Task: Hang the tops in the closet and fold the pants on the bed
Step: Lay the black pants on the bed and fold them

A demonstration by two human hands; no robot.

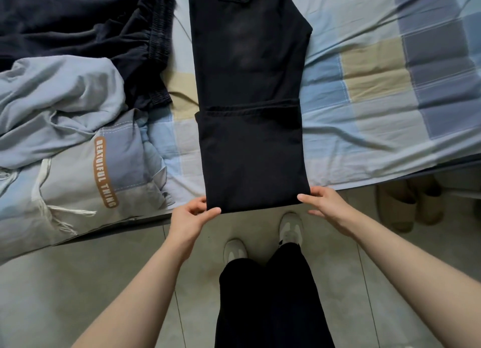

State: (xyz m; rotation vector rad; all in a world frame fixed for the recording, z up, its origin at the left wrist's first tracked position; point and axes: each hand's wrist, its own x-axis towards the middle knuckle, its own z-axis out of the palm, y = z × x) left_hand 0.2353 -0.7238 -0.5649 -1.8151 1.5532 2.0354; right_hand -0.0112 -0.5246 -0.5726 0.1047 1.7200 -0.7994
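Black pants [250,92] lie lengthwise down the middle of the bed [377,92], legs doubled over so the hems sit across the middle and the folded end hangs at the near edge. My left hand [191,216] pinches the near left corner of that fold, thumb on top. My right hand [325,207] pinches the near right corner the same way. A second pair of dark pants [86,27] with an elastic waistband lies crumpled at the far left.
A light blue-grey quilt [65,139] with a brown lettered patch is bunched on the bed's left side. Beige slippers [408,204] sit on the tiled floor under the bed's edge at right. My legs and shoes [263,243] stand below.
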